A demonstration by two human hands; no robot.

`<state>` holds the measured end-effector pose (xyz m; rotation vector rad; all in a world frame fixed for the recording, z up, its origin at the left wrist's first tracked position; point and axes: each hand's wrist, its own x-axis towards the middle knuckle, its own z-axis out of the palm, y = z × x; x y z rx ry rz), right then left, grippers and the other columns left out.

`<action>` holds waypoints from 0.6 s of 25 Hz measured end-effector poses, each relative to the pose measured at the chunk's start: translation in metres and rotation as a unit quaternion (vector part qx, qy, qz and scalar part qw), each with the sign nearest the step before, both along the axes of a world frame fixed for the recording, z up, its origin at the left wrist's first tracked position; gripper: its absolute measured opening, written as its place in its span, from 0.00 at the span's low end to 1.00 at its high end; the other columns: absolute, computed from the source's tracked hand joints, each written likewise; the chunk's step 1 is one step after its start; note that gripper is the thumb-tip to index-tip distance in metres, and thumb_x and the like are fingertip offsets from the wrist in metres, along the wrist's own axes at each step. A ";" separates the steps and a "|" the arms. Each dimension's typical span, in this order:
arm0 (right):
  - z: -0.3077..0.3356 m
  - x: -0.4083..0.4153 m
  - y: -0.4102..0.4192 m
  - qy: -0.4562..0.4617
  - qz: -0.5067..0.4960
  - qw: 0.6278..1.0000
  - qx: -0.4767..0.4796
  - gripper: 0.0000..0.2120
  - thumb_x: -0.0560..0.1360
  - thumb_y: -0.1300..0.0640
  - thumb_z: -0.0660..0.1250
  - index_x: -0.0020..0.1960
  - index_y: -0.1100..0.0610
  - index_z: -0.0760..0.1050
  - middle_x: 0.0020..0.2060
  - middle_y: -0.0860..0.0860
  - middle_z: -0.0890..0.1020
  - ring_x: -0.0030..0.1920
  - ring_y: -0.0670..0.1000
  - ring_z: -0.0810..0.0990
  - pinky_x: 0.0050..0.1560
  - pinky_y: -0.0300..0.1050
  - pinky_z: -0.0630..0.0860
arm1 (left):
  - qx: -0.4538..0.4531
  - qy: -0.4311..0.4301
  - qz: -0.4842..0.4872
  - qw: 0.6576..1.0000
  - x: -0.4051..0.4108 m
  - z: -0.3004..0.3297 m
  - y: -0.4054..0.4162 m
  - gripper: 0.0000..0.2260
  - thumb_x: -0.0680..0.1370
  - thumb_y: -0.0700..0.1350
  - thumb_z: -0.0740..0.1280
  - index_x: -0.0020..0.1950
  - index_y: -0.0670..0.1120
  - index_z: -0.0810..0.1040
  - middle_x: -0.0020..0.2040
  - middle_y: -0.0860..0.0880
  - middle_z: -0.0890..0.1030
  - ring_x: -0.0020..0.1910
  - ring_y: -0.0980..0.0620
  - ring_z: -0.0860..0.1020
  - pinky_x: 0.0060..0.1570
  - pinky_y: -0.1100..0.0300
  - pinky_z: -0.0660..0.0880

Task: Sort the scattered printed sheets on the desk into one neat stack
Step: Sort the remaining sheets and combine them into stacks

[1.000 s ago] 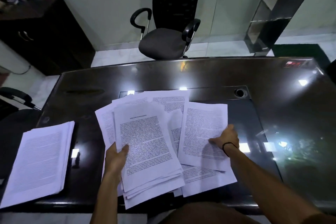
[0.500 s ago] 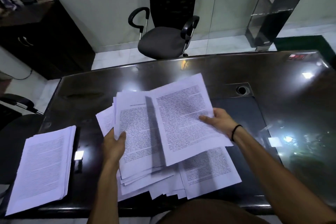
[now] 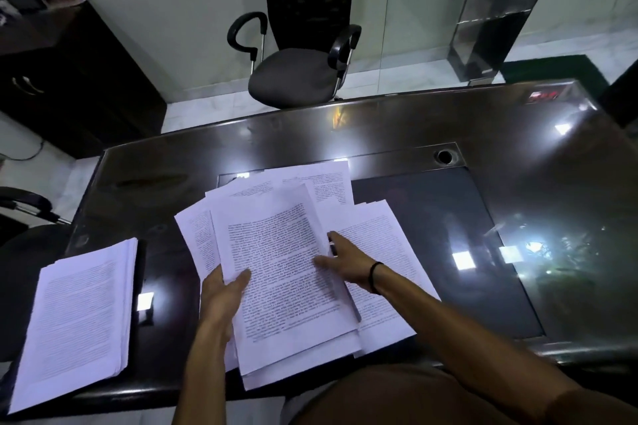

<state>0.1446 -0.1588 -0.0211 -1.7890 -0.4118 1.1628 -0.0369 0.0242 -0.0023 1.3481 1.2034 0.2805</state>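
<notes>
A loose pile of printed sheets (image 3: 283, 272) lies in front of me on the dark glossy desk (image 3: 518, 183). My left hand (image 3: 222, 293) grips the pile's left edge, thumb on the top page. My right hand (image 3: 345, 260) lies flat with straight fingers on the top page's right side. More sheets fan out behind the pile (image 3: 321, 179), and another sheet (image 3: 383, 252) sticks out to the right under my right forearm. A thick neat stack of printed sheets (image 3: 79, 317) sits at the desk's left front corner.
An office chair (image 3: 297, 76) stands beyond the desk's far edge. A round cable hole (image 3: 444, 156) is set in the desk behind an inlaid dark pad (image 3: 448, 235). A dark cabinet (image 3: 69, 86) stands at the back left. Another chair's arm (image 3: 24, 203) shows at left.
My right hand carried a sheet from the right side over onto the pile held by my left hand. That sheet now lies on top, and my right hand rests flat on it.
</notes>
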 end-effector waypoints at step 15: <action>-0.039 0.021 -0.107 -0.260 -0.052 0.891 -0.368 0.52 0.54 0.42 0.84 0.68 0.52 0.59 0.63 0.57 0.65 0.62 0.63 0.73 0.57 0.57 0.79 | 0.039 0.016 0.073 0.996 -0.020 0.001 0.003 0.13 0.79 0.35 0.70 0.64 0.40 0.80 0.56 0.41 0.84 0.52 0.41 0.83 0.60 0.43 0.78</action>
